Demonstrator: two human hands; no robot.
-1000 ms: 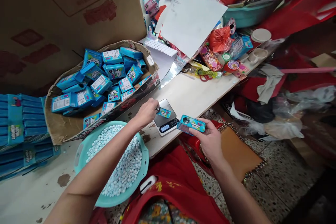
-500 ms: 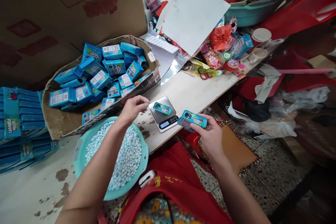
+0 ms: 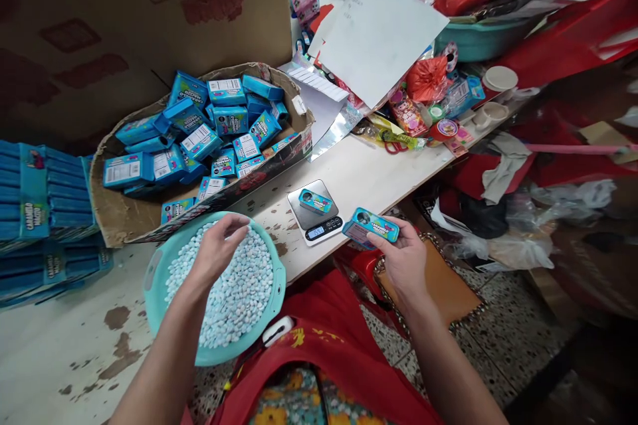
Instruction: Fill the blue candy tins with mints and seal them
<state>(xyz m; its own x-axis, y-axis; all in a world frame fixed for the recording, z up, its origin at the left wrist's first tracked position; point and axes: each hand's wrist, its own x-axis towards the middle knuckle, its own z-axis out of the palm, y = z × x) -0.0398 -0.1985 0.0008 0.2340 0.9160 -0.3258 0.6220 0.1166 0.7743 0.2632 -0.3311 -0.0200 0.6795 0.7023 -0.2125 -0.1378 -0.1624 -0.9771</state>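
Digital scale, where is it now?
In the head view, the scale sits mid-picture on the table, between the teal basin at left and the blue box in the right hand.

The left hand (image 3: 220, 247), a second ago at the small blue box (image 3: 315, 201) on the scale (image 3: 313, 221), has let go and moved over the pale candies (image 3: 239, 299) in the turquoise basin (image 3: 278, 282)

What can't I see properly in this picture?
In the head view:
Bottom of the bowl: hidden by the pale pieces.
Number on the scale: too small to read.
Writing on the white sheet: too faint.
Stacked blue packs: cut off by the left edge.
Underside of the box in the right hand: facing away.
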